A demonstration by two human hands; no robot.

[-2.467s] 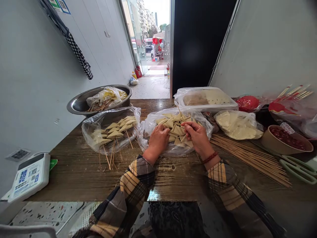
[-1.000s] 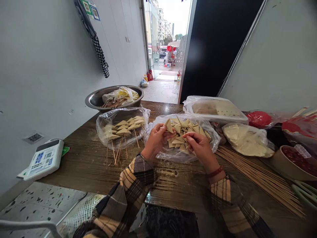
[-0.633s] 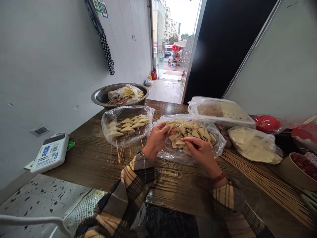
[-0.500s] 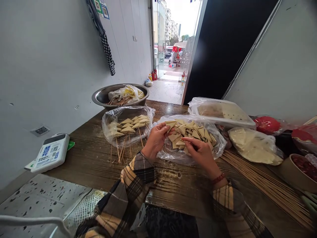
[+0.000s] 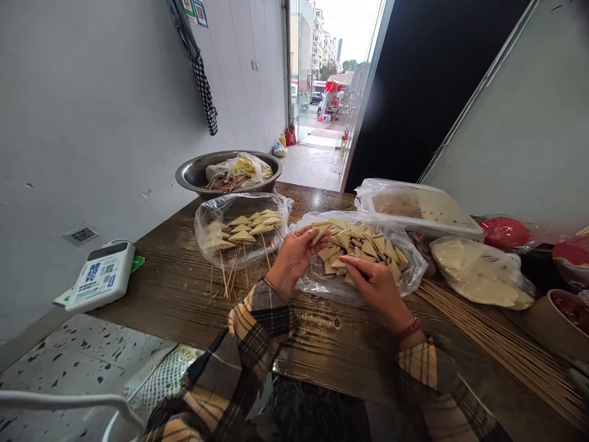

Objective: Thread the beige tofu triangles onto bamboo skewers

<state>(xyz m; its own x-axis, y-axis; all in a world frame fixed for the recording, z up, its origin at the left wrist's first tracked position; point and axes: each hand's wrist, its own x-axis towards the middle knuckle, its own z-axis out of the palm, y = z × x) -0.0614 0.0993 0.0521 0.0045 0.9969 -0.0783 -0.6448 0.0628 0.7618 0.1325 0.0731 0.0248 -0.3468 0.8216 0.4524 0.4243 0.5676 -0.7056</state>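
Observation:
My left hand (image 5: 297, 252) pinches a few folded tan triangles (image 5: 322, 229) over the near left side of a clear plastic bag (image 5: 416, 270) heaped with loose triangles (image 5: 368, 245). Just right of it, my right hand (image 5: 375, 282) is closed on a thin wooden skewer (image 5: 335, 249), whose tip points up-left toward the held triangles. Whether the tip has entered them is too small to tell. To the left, a second clear bag (image 5: 209, 215) holds skewered triangles (image 5: 251, 226), their sticks jutting toward me over the wooden table (image 5: 184, 307).
Behind the left bag stands a metal basin (image 5: 184, 175) with bagged skewers. Long bare skewers (image 5: 497, 344) lie at the right, near a bag of pale rounds (image 5: 481, 270), a covered white tray (image 5: 414, 205) and a bowl (image 5: 552, 319). A white device (image 5: 101, 276) sits far left.
The whole view has shifted slightly, moving the scene a little to the right. The triangles in my left hand are tilted more upright, and the skewer shows more clearly between my hands.

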